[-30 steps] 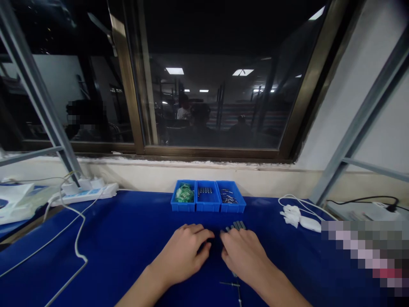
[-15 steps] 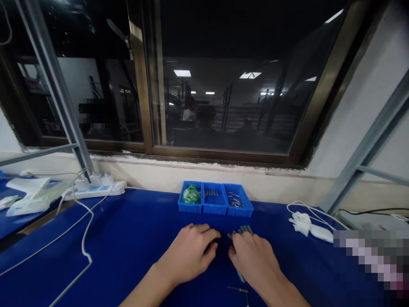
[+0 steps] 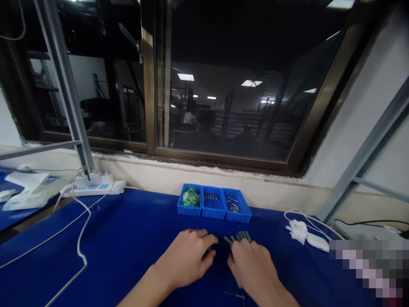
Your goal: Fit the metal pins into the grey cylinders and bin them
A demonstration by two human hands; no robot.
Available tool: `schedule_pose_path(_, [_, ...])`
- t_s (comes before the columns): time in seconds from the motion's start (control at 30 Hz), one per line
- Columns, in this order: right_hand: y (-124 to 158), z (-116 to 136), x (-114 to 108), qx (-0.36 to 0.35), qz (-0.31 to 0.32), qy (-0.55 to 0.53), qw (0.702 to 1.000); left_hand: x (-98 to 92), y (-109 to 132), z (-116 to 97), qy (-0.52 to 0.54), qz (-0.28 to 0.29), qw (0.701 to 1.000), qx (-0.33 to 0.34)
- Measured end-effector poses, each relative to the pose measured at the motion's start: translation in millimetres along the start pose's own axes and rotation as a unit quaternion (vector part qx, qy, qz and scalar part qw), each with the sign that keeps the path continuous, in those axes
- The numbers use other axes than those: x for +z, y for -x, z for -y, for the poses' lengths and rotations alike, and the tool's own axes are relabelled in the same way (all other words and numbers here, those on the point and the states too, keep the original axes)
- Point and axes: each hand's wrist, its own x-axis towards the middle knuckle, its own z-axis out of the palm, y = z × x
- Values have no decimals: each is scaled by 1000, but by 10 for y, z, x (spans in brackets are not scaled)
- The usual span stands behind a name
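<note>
My left hand (image 3: 188,256) lies palm down on the blue table cover (image 3: 128,238), its fingers curled inward over something I cannot make out. My right hand (image 3: 252,262) rests beside it, fingers bent, touching a row of small grey cylindrical parts (image 3: 239,236) that stick out just beyond its fingertips. A thin metal pin (image 3: 234,294) lies on the cover near my right wrist. Behind the hands stand three joined blue bins (image 3: 213,209): green pieces in the left one, small dark parts in the middle, thin metal pins in the right.
A white power strip (image 3: 96,188) with plugs and trailing white cables (image 3: 78,238) lies at the left by the window sill. White cable and an adapter (image 3: 306,234) sit at the right. Grey metal frame struts rise at both sides. A dark window fills the back.
The view has tilted slightly, so everything sits a little lower and further right. Both hands stay together on the cover, with the right fingers shifting a little over the grey parts.
</note>
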Motion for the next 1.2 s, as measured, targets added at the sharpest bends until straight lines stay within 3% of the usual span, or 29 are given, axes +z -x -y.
schedule_pose_path(0.33, [-61, -50, 93, -32, 41, -24, 998, -18, 12, -9, 6, 18, 1000, -7])
schedule_pose_path(0.47, [-78, -37, -98, -36, 38, -83, 995, -21, -4, 36, 9, 5, 1000, -12])
schedule_pose_path(0.6, [-169, -122, -378, -20, 59, -227, 972, -42, -31, 94, 12, -18, 1000, -17])
schedule_pose_path(0.7, [-272, -262, -426, -34, 20, -415, 909, -65, -36, 110, 11, -24, 999, -22])
schedule_pose_path(0.87, [-383, -486, -291, 66, -27, -669, 740, -58, -18, 119, 12, -32, 999, -11])
schedule_pose_path(1.13, [-514, -772, -289, 194, -80, -816, 539, 84, -25, 46, 20, -9, 1000, 21])
schedule_pose_path(1.2, [-521, -815, -246, 207, -75, -827, 518, 101, -19, -42, 26, 13, 999, 35])
